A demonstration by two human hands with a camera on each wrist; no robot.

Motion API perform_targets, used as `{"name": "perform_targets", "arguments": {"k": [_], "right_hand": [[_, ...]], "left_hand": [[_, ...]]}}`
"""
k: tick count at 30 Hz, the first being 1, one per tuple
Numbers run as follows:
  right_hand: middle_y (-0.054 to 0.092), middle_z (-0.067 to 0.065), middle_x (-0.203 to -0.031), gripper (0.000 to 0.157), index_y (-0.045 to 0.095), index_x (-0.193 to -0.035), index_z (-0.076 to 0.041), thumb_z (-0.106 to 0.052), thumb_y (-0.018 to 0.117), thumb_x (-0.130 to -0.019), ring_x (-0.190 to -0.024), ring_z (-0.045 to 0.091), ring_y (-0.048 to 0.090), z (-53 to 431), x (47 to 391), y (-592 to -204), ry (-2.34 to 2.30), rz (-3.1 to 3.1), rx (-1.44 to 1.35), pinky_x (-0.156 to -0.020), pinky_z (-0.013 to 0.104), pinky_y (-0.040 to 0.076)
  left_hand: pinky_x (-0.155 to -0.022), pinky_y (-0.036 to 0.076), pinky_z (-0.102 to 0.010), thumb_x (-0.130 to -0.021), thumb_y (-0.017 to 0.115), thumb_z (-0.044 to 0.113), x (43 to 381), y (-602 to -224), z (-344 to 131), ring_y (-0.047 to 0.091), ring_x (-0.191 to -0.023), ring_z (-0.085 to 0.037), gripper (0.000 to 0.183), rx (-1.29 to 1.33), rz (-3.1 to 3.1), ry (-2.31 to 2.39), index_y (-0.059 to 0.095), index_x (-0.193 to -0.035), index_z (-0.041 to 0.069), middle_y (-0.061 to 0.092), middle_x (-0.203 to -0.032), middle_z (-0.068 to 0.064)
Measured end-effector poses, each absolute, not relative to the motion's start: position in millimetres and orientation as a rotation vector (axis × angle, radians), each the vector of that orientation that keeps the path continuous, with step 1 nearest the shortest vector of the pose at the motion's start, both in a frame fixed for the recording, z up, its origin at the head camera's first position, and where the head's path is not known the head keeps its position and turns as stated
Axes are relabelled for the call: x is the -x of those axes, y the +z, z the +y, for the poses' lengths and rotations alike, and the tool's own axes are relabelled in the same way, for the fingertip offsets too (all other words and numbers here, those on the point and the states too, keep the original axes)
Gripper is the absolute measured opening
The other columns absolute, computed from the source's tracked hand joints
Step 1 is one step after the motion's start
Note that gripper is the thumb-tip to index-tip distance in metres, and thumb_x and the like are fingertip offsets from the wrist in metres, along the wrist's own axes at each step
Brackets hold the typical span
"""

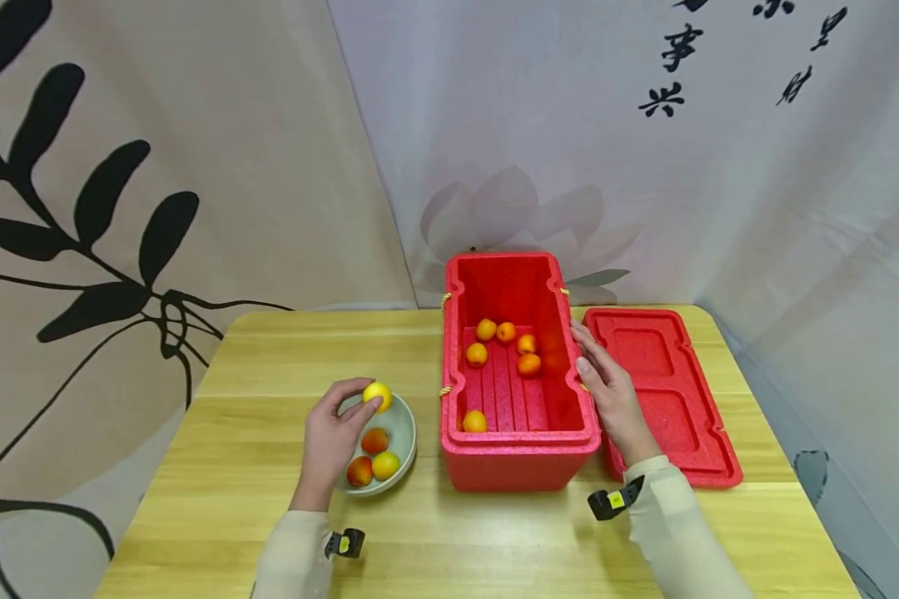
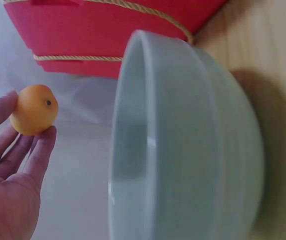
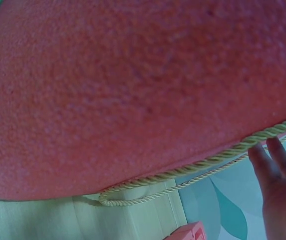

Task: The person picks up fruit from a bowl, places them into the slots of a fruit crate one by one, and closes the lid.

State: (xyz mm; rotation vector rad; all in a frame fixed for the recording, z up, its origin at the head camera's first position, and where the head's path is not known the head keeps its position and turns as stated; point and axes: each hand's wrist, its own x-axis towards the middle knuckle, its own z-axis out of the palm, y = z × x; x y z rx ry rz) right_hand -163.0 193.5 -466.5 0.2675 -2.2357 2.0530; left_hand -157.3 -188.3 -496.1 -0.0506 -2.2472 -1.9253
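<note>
Left hand [image 1: 333,438] pinches fruit [image 1: 377,397]; wrist view reveals spot [image 2: 48,102].

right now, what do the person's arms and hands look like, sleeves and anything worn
The left sleeve and right sleeve are off-white. At the wrists sit a left device and a right device, both small and black with a yellow mark. The left hand and right hand wear no gloves.

Over on the right of the pale wooden desk [image 1: 225,433] lies a red lid [image 1: 672,384], and behind hangs light cloth [image 1: 285,125] printed with dark leaves [image 1: 110,194], a faint lotus [image 1: 509,204] and black characters [image 1: 680,48].
</note>
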Motion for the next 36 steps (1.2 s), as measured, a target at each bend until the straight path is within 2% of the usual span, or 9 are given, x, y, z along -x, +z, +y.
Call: {"name": "perform_targets", "arguments": {"k": [6,15,25,32,36], "right_hand": [[0.033,0.002,-0.157,0.049,0.037,-0.151,-0.007,-0.014,0.049,-0.104,-0.141,0.022,0.031,193.2,163.6,-464.5,2.04,-2.231,-0.297,-0.097,0.023,0.046],[0.032,0.002,-0.157,0.05,0.037,-0.152,-0.008,-0.015,0.049,-0.103,-0.141,0.023,0.031,192.6,162.4,-464.1,2.033,-2.248,-0.279,-0.095,0.024,0.046],[0.032,0.002,-0.157,0.05,0.037,-0.151,-0.007,-0.015,0.049,-0.104,-0.141,0.023,0.03,192.0,163.3,-463.9,2.027,-2.243,-0.283,-0.097,0.023,0.045],[0.033,0.001,-0.157,0.049,0.038,-0.151,-0.008,-0.015,0.049,-0.103,-0.141,0.022,0.031,192.5,163.8,-465.3,2.031,-2.242,-0.288,-0.096,0.022,0.046],[0.033,0.003,-0.157,0.049,0.038,-0.151,-0.006,-0.013,0.049,-0.104,-0.142,0.021,0.029,193.2,164.0,-465.7,2.036,-2.224,-0.298,-0.097,0.021,0.044]], "left_hand": [[-0.087,0.054,-0.029,-0.085,0.076,0.002,162.6,-486.1,-180.1,0.061,-0.106,-0.023,0.027,0.168,-2.161,-1.939,0.068,-0.111,-0.001,0.063,-0.113,-0.014],[-0.086,0.055,-0.033,-0.084,0.074,-0.006,173.1,-466.3,-165.8,0.061,-0.107,-0.026,0.029,0.298,-2.032,-2.025,0.067,-0.112,-0.007,0.061,-0.114,-0.022],[-0.085,0.056,-0.034,-0.083,0.075,-0.005,186.8,-446.5,-150.5,0.06,-0.108,-0.027,0.028,0.364,-2.0,-2.025,0.067,-0.11,-0.007,0.062,-0.115,-0.019],[-0.082,0.057,-0.035,-0.081,0.077,-0.004,193.1,-437.3,-140.7,0.061,-0.106,-0.028,0.025,0.349,-1.987,-2.023,0.065,-0.103,-0.008,0.062,-0.113,-0.016],[-0.081,0.057,-0.035,-0.081,0.077,-0.004,198.4,-430.5,-134.5,0.061,-0.105,-0.028,0.025,0.406,-1.986,-2.005,0.064,-0.103,-0.008,0.061,-0.114,-0.019]]}}
